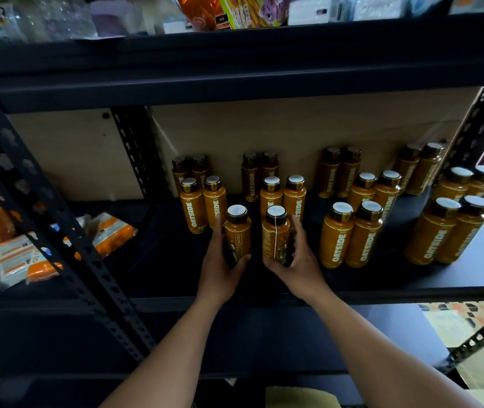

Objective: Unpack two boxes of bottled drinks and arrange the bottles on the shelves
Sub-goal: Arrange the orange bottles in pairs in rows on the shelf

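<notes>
While the left hand [220, 267] curls round the left bottle [238, 231] and the right hand [298, 260] round the right bottle [275, 235], both bottles are upright near the shelf [161, 254] front, at six o'clock of the shelved pairs [338, 235]. Probably full, rigid and slick-sleeved, they want mid-body grips.

Both bare forearms rise from the bottom edge of the frame and converge toward its centre. The left grip [220, 270] curls round the lower part of the left bottle [238, 231], thumb across its front. The right grip [301, 260] clasps the right bottle [274, 235] likewise, with its fingers up the bottle's right side.
</notes>
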Available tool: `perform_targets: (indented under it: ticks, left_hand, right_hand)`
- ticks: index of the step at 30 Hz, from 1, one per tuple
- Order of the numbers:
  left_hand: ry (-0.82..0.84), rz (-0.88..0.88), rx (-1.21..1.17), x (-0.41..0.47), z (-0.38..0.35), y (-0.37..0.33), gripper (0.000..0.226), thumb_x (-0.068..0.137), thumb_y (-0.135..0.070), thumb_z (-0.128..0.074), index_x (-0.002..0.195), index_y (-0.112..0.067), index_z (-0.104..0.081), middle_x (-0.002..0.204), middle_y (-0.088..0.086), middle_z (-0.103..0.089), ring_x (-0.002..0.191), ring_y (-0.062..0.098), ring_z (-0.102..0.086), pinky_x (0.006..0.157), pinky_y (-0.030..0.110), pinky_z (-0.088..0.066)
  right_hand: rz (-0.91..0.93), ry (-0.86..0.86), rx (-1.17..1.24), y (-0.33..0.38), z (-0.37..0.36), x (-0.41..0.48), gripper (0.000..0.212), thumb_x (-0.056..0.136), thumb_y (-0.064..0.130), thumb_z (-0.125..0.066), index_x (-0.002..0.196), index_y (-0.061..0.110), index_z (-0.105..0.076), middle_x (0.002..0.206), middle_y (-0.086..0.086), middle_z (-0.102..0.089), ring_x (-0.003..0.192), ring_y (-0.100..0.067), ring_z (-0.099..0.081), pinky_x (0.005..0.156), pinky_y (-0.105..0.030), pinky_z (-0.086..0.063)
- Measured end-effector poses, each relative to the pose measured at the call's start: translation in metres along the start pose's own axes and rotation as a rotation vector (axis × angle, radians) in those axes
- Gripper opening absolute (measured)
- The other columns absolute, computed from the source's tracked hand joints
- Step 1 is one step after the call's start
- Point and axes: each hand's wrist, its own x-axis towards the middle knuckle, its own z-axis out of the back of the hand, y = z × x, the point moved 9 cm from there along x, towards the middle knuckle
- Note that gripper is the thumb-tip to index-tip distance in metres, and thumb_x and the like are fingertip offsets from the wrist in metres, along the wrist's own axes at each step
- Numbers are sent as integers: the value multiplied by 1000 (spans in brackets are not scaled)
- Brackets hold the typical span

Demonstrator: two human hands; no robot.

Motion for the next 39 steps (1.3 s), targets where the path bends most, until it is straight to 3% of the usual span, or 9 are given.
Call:
perform_targets:
  ticks: [5, 10, 16, 21, 25, 28, 31, 34, 39]
  left_hand:
    - [32, 49, -30, -1, 2, 6, 116, 90, -10, -73, 147, -64, 12, 147, -29, -27, 138, -5, -24, 117, 35, -29]
    - [-8, 69, 0, 3, 3, 2, 127, 80, -28, -86, 140, -70, 18, 165, -11, -23, 150, 14, -24, 120, 45, -29]
    - [57, 72, -45, 2, -1, 10, 119, 88, -8, -74, 143, -66, 15, 142, -32, -28, 139, 4, -30, 114, 38, -33]
    - [46, 84, -75, 2, 1, 9, 121, 86, -10, -78, 149, -60, 13, 146, -32, -25, 138, 0, -27, 112, 33, -33]
    - [13, 67, -53, 4, 1, 6, 120, 84, -20, -82, 152, -56, 10, 160, -23, -19, 144, 2, -23, 115, 34, -29]
    - [40, 76, -71, 3, 0, 11, 116, 88, -11, -76, 152, -58, 9, 150, -34, -28, 142, 3, -30, 116, 37, -33]
    - [48, 91, -75, 2, 2, 13, 116, 88, -6, -74, 147, -62, 8, 131, -47, -27, 135, -1, -32, 110, 32, -35]
    - [53, 99, -75, 2, 1, 12, 116, 88, -9, -74, 150, -60, 9, 141, -33, -28, 135, 0, -31, 109, 33, -35]
    - [51, 90, -83, 2, 1, 14, 117, 88, -10, -75, 143, -69, 10, 144, -31, -27, 138, 1, -30, 113, 38, -35]
  right_hand:
    - [-46, 66, 87, -5, -1, -1, 111, 90, 13, -77, 154, 60, 1, 166, 19, -26, 153, -6, -22, 126, -51, -23]
    - [-66, 77, 102, -6, -3, -1, 109, 91, 12, -76, 156, 56, 0, 164, 17, -30, 152, -6, -26, 125, -49, -25]
    - [-63, 88, 19, -6, -5, 0, 103, 91, 21, -77, 138, 76, -4, 134, 51, -33, 144, 1, -28, 124, -44, -27]
    - [-52, -34, -84, 0, 0, 2, 109, 82, 39, -85, 159, 47, -8, 163, 10, -29, 149, -15, -30, 118, -43, -34]
    - [-30, -14, -71, 1, -1, 1, 111, 79, 46, -86, 155, 54, -5, 165, 14, -25, 148, -11, -28, 118, -43, -33]
    - [-46, 24, 6, -6, 1, -1, 110, 85, 28, -84, 147, 67, -1, 160, 19, -31, 146, -4, -29, 121, -43, -31]
    - [-87, 26, 26, -9, 1, -1, 106, 87, 24, -83, 148, 62, -4, 154, 17, -42, 141, -3, -36, 118, -38, -33]
    - [-72, -19, -7, 0, 1, 1, 100, 83, 29, -85, 145, 58, -13, 149, 18, -41, 134, -3, -37, 109, -32, -35]
    - [-46, -35, -26, 0, 1, 3, 109, 76, 42, -89, 154, 51, -14, 159, 11, -37, 141, -9, -38, 112, -36, -36]
